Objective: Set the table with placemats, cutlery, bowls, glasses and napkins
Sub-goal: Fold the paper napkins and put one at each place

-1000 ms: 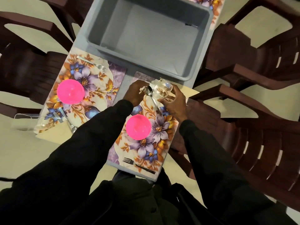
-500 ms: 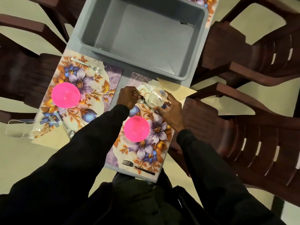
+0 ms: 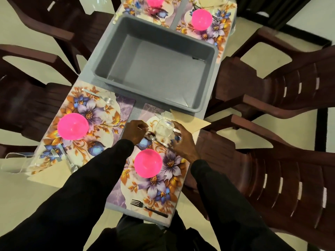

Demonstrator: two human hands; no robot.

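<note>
The glass is clear and hard to make out; its outline shows just in front of the grey tub, on the near placemat, and it is not possible to say if it stands upright or tilted. The spoon lies in front of the tub too, just beside the glass, with its handle partly covered by the glass and the right hand. The napkin is at the tub's near right corner, one part hidden under the glass. Beyond the tub, two more pink bowls stand on placemats, one cut off by the picture's top edge.

The right hand curves its fingers round the right side of the glass and holds it. The left hand has its fingers curled close against the spoon's bowl, but whether they pinch it cannot be told.

In front of the tub, nearer to the person, stand a pink bowl and then a fork.
</note>
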